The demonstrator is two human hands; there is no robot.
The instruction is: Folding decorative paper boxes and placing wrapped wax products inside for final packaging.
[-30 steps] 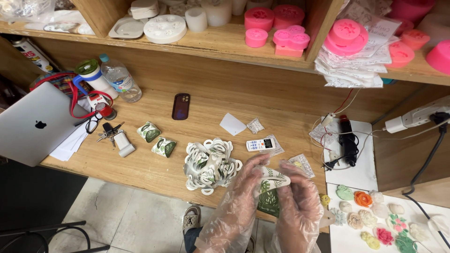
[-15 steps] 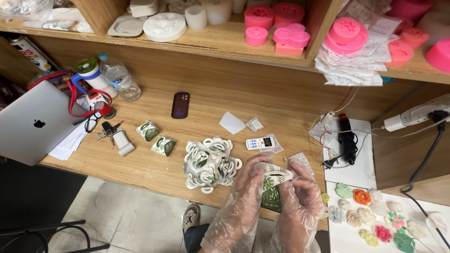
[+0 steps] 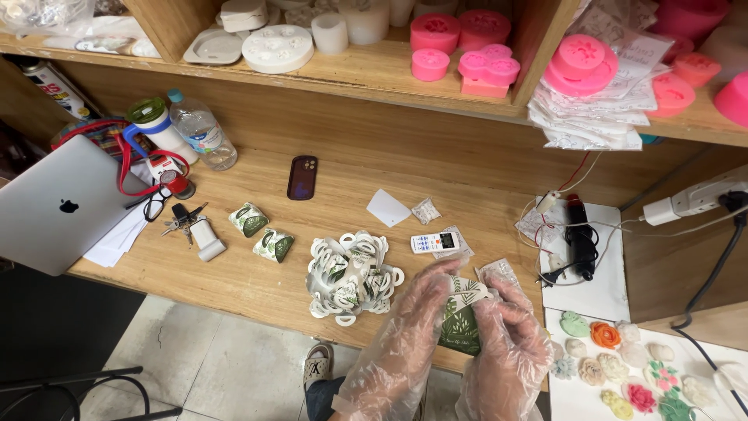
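Observation:
Both my hands wear clear plastic gloves and meet over the wooden counter's front edge. My left hand (image 3: 413, 323) and my right hand (image 3: 510, 331) together hold a small green-and-white leaf-printed paper box (image 3: 461, 316) with a cut-out handle on top. Just left of my hands lies a pile of flat box blanks (image 3: 349, 274) in the same white and green print. Two folded boxes (image 3: 262, 232) of that kind sit further left on the counter.
A closed silver laptop (image 3: 54, 204) lies at far left beside keys, glasses and a water bottle (image 3: 201, 131). A dark phone (image 3: 301, 177) and a small remote (image 3: 433, 242) are mid-counter. Coloured flower-shaped pieces (image 3: 623, 366) rest on a white board at right; pink moulds (image 3: 460, 43) fill the shelf above.
My hands have turned and pressed the box between them, and the handle end now points up and right. Nothing on the counter has moved.

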